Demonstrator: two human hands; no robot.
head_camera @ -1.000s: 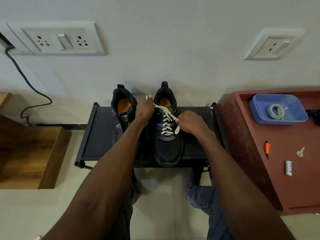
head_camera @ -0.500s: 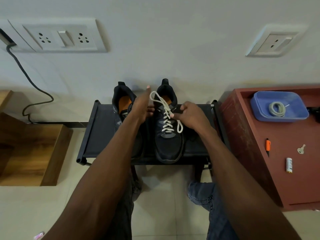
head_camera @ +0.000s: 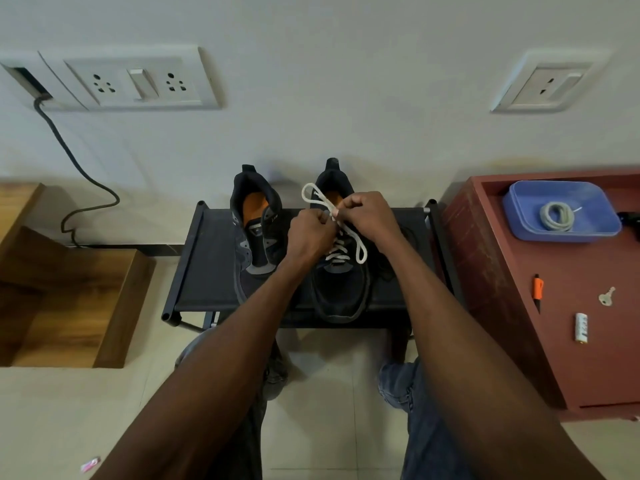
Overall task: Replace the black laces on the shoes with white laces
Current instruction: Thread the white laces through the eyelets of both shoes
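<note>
Both hands meet over the right shoe [head_camera: 341, 271] on the black rack [head_camera: 207, 265]. Left hand [head_camera: 310, 233] is curled, pinching the white lace [head_camera: 360, 249] at the shoe's throat; right hand [head_camera: 370, 216] pinches it too, just at 3 o'clock of the left. One loop sticks out toward 11 o'clock, another hangs toward 5 o'clock. At 9 o'clock stands the left shoe [head_camera: 258, 230], unlaced. Another coiled lace [head_camera: 557, 216] lies in the blue tray [head_camera: 602, 226] on the red counter [head_camera: 502, 271].
</note>
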